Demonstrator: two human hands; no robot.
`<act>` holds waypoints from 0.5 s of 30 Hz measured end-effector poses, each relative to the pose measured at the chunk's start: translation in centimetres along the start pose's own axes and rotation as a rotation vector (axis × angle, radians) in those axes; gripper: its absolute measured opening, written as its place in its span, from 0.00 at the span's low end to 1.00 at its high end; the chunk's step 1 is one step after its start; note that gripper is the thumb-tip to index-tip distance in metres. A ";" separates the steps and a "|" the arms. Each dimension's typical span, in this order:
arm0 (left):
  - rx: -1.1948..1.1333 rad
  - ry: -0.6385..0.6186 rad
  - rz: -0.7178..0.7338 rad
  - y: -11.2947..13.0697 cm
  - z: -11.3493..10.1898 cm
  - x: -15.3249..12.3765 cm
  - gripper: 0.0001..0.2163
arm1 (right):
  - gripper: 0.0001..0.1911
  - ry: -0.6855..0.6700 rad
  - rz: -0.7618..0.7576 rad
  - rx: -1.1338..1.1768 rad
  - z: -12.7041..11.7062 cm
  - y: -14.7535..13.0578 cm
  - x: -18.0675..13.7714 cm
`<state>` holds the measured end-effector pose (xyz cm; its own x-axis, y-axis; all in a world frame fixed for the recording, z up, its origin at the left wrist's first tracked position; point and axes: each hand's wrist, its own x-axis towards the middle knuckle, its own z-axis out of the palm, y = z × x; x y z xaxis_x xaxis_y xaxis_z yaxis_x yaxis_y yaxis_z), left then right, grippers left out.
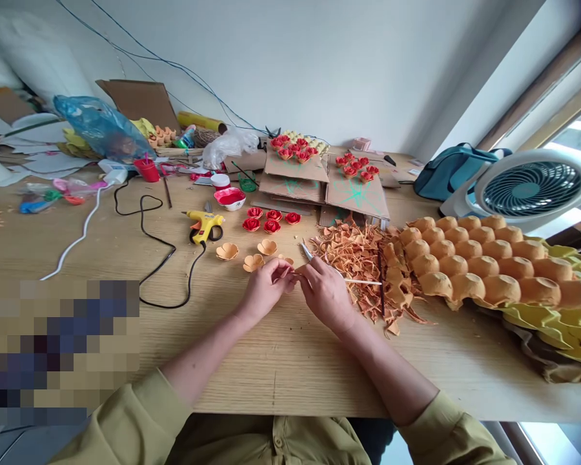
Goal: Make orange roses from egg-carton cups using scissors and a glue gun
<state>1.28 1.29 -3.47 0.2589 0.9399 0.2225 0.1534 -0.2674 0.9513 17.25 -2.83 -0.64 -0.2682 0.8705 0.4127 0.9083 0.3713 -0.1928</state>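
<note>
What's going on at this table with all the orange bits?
A person sits at a wooden table, working on a small orange piece. The left hand pinches it while the right hand grips what look like scissors. Unpainted orange cups lie just beyond, then red roses and a yellow glue gun. A heap of orange scraps and egg trays sit to the right.

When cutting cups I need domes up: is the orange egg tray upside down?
Upside down: the orange egg tray shows rounded cup bottoms bulging upward in rows.
</note>
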 end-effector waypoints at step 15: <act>-0.016 -0.029 0.026 0.1 -0.1 -0.2 0.05 | 0.11 0.037 -0.105 -0.065 0.0 0.4 0.0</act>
<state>1.11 1.09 -3.39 0.2905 0.9261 0.2408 0.1310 -0.2878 0.9487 17.60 -2.73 -0.68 -0.3524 0.8148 0.4603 0.8949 0.4373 -0.0889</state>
